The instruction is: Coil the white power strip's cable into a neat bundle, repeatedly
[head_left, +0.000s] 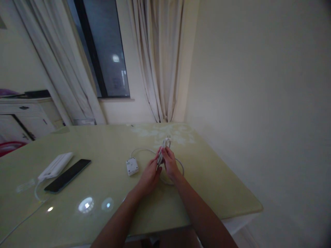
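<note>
A bundled white power cord (160, 159) is held between both my hands over the table. My left hand (150, 174) closes round the bundle from the left, and my right hand (170, 163) grips it from the right. At the top of the bundle the plug (168, 138) points away from me, its prongs showing. One length of the cord runs left to a white power strip block (132, 166), which lies on the table. Another loop hangs below and to the right of my right hand. Part of the bundle is hidden by my fingers.
On the left of the glossy table (108, 144) lie a black phone (67, 175) and a white box-like device (56, 166) with a white cable. A wall (258, 103) borders the table on the right. Curtains (160, 62) and a window stand behind.
</note>
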A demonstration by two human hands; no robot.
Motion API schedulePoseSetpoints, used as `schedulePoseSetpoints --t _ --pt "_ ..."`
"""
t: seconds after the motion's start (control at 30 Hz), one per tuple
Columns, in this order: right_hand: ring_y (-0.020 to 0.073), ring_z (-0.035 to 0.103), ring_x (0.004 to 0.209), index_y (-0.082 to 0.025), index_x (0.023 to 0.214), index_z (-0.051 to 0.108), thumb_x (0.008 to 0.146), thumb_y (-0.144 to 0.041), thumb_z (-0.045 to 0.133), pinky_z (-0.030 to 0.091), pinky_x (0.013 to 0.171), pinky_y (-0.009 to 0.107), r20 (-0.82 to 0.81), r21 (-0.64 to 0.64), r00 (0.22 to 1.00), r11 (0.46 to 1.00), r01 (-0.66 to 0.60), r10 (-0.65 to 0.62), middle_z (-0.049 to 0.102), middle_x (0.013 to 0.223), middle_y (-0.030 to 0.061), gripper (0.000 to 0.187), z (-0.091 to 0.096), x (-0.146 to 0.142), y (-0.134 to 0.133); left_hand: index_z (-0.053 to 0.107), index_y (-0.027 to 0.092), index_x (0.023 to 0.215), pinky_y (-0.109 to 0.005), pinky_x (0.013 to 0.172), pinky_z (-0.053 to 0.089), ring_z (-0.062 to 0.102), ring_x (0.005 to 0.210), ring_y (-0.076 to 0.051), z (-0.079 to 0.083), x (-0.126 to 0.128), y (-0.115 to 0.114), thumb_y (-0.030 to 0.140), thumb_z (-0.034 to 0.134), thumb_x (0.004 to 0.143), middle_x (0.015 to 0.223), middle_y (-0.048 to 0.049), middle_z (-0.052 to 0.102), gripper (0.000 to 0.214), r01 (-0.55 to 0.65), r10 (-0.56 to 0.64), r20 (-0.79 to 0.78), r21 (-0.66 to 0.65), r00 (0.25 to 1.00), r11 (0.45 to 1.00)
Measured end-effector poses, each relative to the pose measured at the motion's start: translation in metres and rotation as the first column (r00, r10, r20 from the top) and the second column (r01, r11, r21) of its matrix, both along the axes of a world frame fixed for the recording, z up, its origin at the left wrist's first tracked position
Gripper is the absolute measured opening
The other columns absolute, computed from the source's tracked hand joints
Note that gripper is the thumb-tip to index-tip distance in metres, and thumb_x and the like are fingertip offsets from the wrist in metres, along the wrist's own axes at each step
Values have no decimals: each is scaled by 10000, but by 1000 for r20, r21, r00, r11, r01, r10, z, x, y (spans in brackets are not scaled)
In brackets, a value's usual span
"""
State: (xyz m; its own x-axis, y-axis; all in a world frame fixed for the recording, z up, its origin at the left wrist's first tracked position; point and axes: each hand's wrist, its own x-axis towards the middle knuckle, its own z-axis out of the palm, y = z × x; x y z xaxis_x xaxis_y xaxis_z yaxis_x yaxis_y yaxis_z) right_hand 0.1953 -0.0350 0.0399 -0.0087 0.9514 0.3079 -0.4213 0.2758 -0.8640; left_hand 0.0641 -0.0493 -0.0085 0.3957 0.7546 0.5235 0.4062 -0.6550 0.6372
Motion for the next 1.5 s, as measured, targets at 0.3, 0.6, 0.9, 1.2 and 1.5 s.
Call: schedulePoseSetpoints --t 0.3,0.6,0.9,1.2,1.5 --pt "87 473 449 -208 838 580 726 -804 667 321 388 196 -219 -170 976 984 -51 13 598 624 -30 613 -3 -3 4 368 184 1524 -433 993 527 672 1129 -274 4 -4 -8 381 347 1039 1299 -163 670 524 15 -30 -65 -210 997 978" --pt "75 455 433 -203 785 595 706 -745 726 351 378 188 -315 -263 949 961 -82 -6 561 590 -50 563 -1 -3 3 452 210 1492 -380 985 514 670 1122 -255 19 -10 -9 338 362 1029 1296 -128 684 489 90 -114 -159 -155 981 984" --pt "61 363 379 -202 675 512 703 -770 700 272 326 187 -154 -267 988 963 -28 -14 482 521 -66 599 -7 -4 5 689 166 1192 -428 990 491 640 1012 -273 31 -19 -12 415 370 1017 1038 -134 709 440 198 -201 -108 -40 974 979" --pt "69 458 435 -171 729 622 755 -738 675 341 389 187 -31 -226 999 974 13 -20 581 605 -22 571 -2 -4 -1 596 196 1311 -415 1057 446 585 1130 -251 17 -9 -13 444 406 1022 1245 -121 647 425 147 -145 24 -154 989 977" --pt "127 548 586 -174 693 659 873 -724 557 447 565 243 291 54 936 981 189 -196 637 639 35 587 -6 1 7 590 184 851 -346 785 525 598 626 -167 34 -1 -14 640 454 959 593 23 557 487 180 22 477 -374 878 910"
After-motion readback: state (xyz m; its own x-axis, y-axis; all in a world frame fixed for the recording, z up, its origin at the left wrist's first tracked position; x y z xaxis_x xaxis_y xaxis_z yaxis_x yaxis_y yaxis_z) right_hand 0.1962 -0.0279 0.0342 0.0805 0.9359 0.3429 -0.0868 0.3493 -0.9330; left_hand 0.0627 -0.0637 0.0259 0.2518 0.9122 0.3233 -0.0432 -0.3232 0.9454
